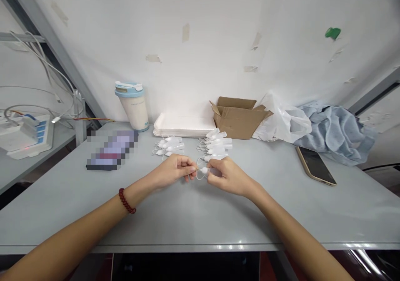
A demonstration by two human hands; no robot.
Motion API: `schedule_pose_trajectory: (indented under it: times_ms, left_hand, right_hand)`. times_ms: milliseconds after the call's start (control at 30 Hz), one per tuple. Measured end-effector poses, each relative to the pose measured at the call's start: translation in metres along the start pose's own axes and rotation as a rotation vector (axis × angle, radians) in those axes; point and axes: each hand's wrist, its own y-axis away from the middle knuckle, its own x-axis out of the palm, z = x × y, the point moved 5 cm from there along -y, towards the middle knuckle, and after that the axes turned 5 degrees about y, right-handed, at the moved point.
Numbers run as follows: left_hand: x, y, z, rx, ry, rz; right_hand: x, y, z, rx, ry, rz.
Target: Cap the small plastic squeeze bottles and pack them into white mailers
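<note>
Your right hand (pixel 229 176) hides most of a small white cone-tipped plastic tube (pixel 205 170), gripped over the middle of the smooth grey surface (pixel 175 222); your left hand (pixel 176 170) pinches something by its tip, too fine to make out. Pixelation masks a flat dark-edged device (pixel 113 150), left. White wall (pixel 218 6) behind. Creased brown cardboard box (pixel 236 122); crumpled blue-grey cloth (pixel 336 133).

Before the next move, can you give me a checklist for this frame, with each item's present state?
1. Grip of the right hand on the white-tipped tube: ok, fingers around it.
2. Pinch of the left hand: cannot tell; fingertips are together, but what they hold is too small to make out.
3. Left tube group apart from right tube group: ok.
4. Lid on cup: ok.
5. Rightmost phone apart from both hands: ok.
</note>
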Motion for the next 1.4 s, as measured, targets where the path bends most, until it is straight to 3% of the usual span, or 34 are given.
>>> schedule_pose_trajectory:
  times_ms: [533,733,867,1067,1267,1400]
  left_hand:
    - [0.004,0.0,0.003,-0.018,-0.12,-0.086]
    - [-0.007,-0.001,-0.001,-0.015,-0.081,-0.053]
    - [-0.012,0.0,-0.004,-0.022,-0.058,-0.033]
    - [-0.001,0.005,-0.011,0.024,-0.119,-0.018]
    - [0.006,0.018,-0.022,0.083,-0.064,0.004]
    - [0.005,0.02,-0.024,0.089,-0.076,-0.002]
  right_hand:
    - [0.015,-0.003,-0.004,-0.032,0.062,-0.07]
    - [0.008,-0.002,-0.002,-0.063,0.12,-0.133]
    - [0.001,0.0,0.0,-0.059,0.08,-0.156]
    - [0.002,-0.001,0.001,-0.088,0.024,-0.177]
    - [0.0,0.007,0.01,-0.226,-0.206,-0.274]
    - [0.001,0.009,0.014,-0.256,-0.214,-0.335]
